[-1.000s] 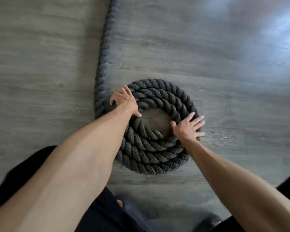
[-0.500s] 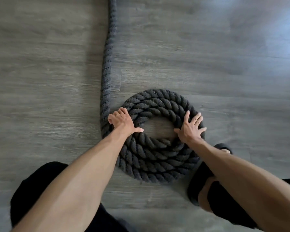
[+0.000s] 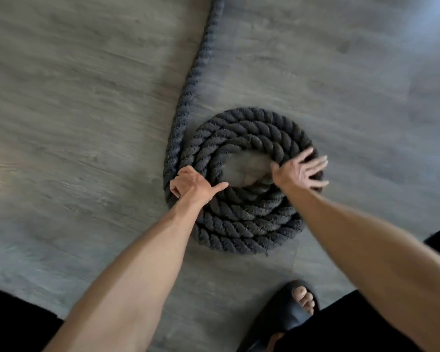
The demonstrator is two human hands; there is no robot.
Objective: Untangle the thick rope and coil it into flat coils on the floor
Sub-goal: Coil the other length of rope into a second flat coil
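Observation:
The thick dark grey rope lies in a flat coil of several turns on the floor, with a small bare patch of floor in its middle. Its free length runs from the coil's left side up and out of the top of the view. My left hand is at the coil's left edge, fingers curled over the outermost turn and thumb stretched across the inner turns. On the right side of the coil my right hand rests flat, fingers spread.
Grey wood-look floor surrounds the coil on all sides. My foot in a dark sandal stands just below the coil, and dark clothing fills the bottom corners.
The view has swung, so the free rope now slants up to the right. My left hand has slid from the top of the turns to the coil's outer left edge and curled onto it.

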